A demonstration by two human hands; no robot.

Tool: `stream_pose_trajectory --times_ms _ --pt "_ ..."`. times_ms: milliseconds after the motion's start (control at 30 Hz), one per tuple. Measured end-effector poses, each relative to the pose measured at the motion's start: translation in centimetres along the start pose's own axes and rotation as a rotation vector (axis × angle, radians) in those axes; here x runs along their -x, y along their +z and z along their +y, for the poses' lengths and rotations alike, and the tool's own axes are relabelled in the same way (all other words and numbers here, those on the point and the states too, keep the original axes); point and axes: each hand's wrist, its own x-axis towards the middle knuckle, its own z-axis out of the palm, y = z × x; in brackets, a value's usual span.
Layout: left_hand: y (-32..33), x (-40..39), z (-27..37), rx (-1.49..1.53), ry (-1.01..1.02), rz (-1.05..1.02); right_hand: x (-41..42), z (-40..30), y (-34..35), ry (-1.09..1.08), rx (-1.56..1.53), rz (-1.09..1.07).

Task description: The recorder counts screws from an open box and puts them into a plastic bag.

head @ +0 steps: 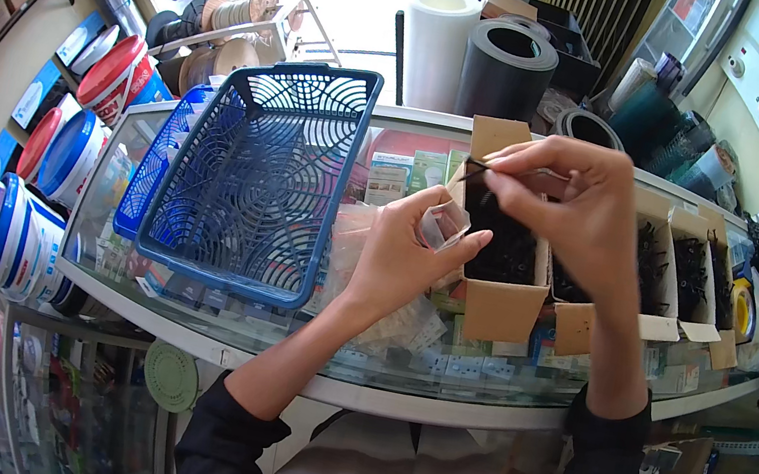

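My left hand (416, 243) grips a small clear plastic bag (444, 224), its mouth held apart and facing up. Just above and to the right, my right hand (555, 192) pinches a few thin black screws or nails (474, 168) between thumb and fingers. Under that hand stands an open cardboard box (502, 308) filled with many similar dark pieces. Further cardboard boxes (659, 329) of black pieces line up to its right. Flat clear plastic bags (402, 325) lie on the glass counter below my left hand.
A blue plastic basket (231, 279) sits on the glass display counter (396, 401) at the left, over another blue basket (137, 194). Large rolls of white (435, 56) and black sheet (508, 69) stand beyond the counter. Paint buckets (35, 245) line the left wall. Tape rolls (744, 309) lie at the right end.
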Motion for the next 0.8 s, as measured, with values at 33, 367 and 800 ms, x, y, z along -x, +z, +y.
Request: stream_pose_trajectory --times_ms 33,367,800 --pt "-0.1 0.1 0.1 0.075 -0.044 -0.005 0.3 0.0 1.4 -0.031 -0.014 0.052" --pt "-1.1 -0.4 0.4 0.299 -0.088 -0.023 1.0 0.5 2.9 -0.286 0.276 0.041" --pt "-0.1 -0.3 -0.6 0.100 0.060 -0.071 0.7 -0.5 0.7 -0.303 0.435 -0.261"
